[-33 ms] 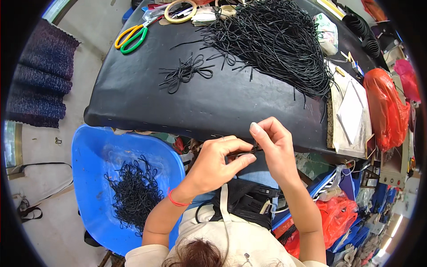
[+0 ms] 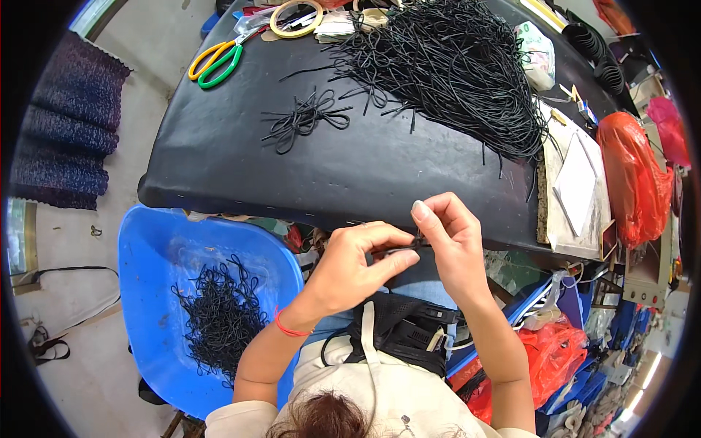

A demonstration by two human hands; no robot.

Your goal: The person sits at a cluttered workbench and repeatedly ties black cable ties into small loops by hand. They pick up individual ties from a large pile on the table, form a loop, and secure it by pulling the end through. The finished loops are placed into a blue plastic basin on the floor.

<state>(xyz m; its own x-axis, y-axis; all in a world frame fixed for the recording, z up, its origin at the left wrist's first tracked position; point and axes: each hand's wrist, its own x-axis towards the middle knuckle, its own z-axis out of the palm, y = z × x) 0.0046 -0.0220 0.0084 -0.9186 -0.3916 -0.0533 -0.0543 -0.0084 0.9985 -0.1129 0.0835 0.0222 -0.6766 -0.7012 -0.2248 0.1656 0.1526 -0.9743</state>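
Left hand [image 2: 339, 269] pinches black cord [image 2: 418, 241] | right hand [image 2: 456, 252] curled, grip unclear | looped cords [image 2: 223, 317] seem done | loose heap [image 2: 456, 73] apparently left

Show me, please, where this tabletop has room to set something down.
The black tabletop is bare at left, between the scissors and blue basin, and mid-front, between the large cord heap and right hand. Crowded: the far side, around the yellow tape roll.

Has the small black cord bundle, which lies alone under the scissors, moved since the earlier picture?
No. Judged against the edge of the black table, the small cord bundle keeps its place.
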